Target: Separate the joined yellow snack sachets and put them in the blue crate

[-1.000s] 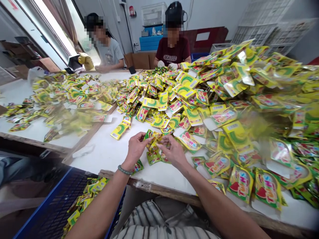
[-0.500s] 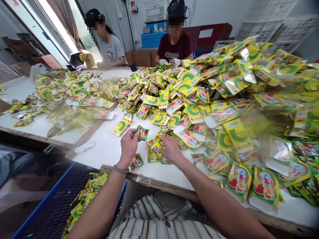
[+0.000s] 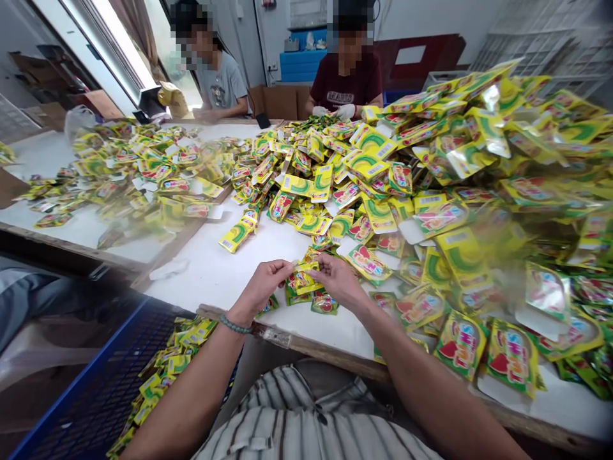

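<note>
Left hand [image 3: 262,282] and right hand [image 3: 338,281] meet over the near edge of the white tabletop [image 3: 215,275], both pinching one small yellow-green foil sachet [image 3: 303,278] between thumb and fingertips; sachet is held just above the table, between the two hands. Left wrist carries a green beaded bracelet [image 3: 234,325]. Under the hands, a few loose green sachets with red fruit print [image 3: 324,302] lie flat on the table. Big heap of yellow and green sachets on white backing cards [image 3: 454,179] fills the right side and middle of the table, rising high at right. Blue plastic crate [image 3: 90,396] sits below the table edge at left, yellow sachets inside. Across the table, a person in a maroon shirt [image 3: 348,83] with white-gloved hands at the pile; beside them a person in a grey shirt [image 3: 223,86].
</note>
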The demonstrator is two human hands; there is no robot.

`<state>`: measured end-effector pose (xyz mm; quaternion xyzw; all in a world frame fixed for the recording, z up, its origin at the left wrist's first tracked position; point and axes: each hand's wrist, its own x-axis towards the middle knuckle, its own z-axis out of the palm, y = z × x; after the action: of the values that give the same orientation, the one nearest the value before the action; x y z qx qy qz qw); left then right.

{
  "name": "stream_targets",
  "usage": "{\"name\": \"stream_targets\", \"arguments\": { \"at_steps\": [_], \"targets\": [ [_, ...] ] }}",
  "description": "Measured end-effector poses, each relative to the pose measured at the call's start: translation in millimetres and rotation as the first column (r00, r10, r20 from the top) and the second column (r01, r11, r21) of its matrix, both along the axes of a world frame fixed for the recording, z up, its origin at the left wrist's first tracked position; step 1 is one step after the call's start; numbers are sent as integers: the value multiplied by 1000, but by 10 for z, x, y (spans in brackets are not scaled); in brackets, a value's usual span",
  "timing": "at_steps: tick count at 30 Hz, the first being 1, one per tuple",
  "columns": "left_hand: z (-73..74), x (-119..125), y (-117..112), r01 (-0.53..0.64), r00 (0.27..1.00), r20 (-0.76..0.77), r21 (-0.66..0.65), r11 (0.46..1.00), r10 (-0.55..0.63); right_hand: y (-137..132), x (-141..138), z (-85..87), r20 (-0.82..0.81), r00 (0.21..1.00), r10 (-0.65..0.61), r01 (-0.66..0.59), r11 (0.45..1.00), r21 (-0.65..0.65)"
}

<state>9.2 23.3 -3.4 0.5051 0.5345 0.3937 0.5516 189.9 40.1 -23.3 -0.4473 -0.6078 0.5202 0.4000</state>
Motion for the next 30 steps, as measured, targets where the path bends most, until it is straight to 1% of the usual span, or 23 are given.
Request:
{"name": "stream_targets", "arguments": {
  "at_steps": [2, 4, 8, 10, 12, 13, 14, 15, 16, 17, 18, 19, 20, 21, 22, 23, 24, 25, 26, 27, 28, 29, 30],
  "targets": [
    [18, 14, -15, 20, 997, 72, -41, 999, -17, -9, -22, -1, 62, 998, -30, 27, 999, 43],
    [31, 21, -20, 28, 994, 106, -73, 997, -20, -24, -26, 25, 65, 997, -35, 31, 998, 62],
    [61, 67, -24, 41, 995, 91, -80, 996, -34, -72, -7, 108, 0, 998, 58, -58, 998, 11],
    [79, 68, 0, 87, 994, 72, -82, 993, -81, -93, 8, 133, 63, 993, 98, -98, 995, -12],
    [101, -5, 80, 138, 990, 49, -84, 987, -134, -105, 22, 144, 134, 987, 90, -88, 996, -20],
    [114, -80, 150, 130, 991, 20, -63, 990, -129, -106, 29, 146, 158, 985, 71, -70, 997, -13],
    [128, -177, 239, 76, 996, -42, -18, 997, -77, -105, 34, 148, 183, 982, 46, -47, 999, 5],
    [142, -293, 345, -14, 989, -145, 50, 999, 21, -103, 37, 149, 215, 977, 14, -21, 999, 30],
    [154, -420, 459, -123, 946, -282, 142, 982, 159, -101, 38, 151, 249, 968, -24, 9, 998, 60],
    [162, -548, 573, -215, 842, -444, 243, 946, 305, -99, 36, 152, 282, 958, -60, 37, 996, 87],
    [164, -668, 677, -239, 701, -598, 317, 918, 389, -98, 31, 152, 313, 945, -90, 60, 993, 104],
    [160, -773, 762, -218, 562, -718, 349, 912, 409, -97, 25, 151, 340, 934, -112, 79, 991, 111],
    [151, -858, 823, -178, 449, -808, 338, 924, 382, -98, 18, 148, 361, 924, -128, 93, 989, 112],
    [137, -921, 856, -137, 378, -865, 300, 944, 330, -98, 14, 144, 379, 915, -136, 102, 989, 109],
    [120, -962, 862, -113, 346, -895, 260, 959, 284, -99, 13, 140, 396, 908, -139, 106, 989, 104],
    [102, -983, 841, -112, 339, -904, 237, 965, 261, -99, 16, 135, 405, 903, -143, 111, 989, 101],
    [85, -988, 797, -133, 344, -900, 237, 962, 269, -100, 23, 132, 405, 902, -150, 117, 988, 105],
    [71, -979, 734, -164, 361, -884, 254, 953, 298, -101, 32, 133, 396, 905, -156, 122, 986, 111],
    [59, -956, 655, -190, 398, -857, 273, 943, 328, -101, 44, 136, 381, 911, -158, 122, 986, 115],
    [50, -918, 564, -201, 465, -816, 282, 938, 345, -101, 54, 145, 360, 920, -154, 120, 986, 115],
    [44, -865, 465, -193, 560, -757, 274, 942, 335, -100, 61, 157, 329, 933, -147, 116, 987, 113],
    [42, -796, 362, -161, 673, -679, 252, 954, 293, -98, 64, 173, 289, 947, -140, 112, 987, 112],
    [42, -709, 258, -105, 784, -582, 218, 970, 215, -94, 63, 191, 241, 960, -142, 117, 986, 115]
  ]
}}
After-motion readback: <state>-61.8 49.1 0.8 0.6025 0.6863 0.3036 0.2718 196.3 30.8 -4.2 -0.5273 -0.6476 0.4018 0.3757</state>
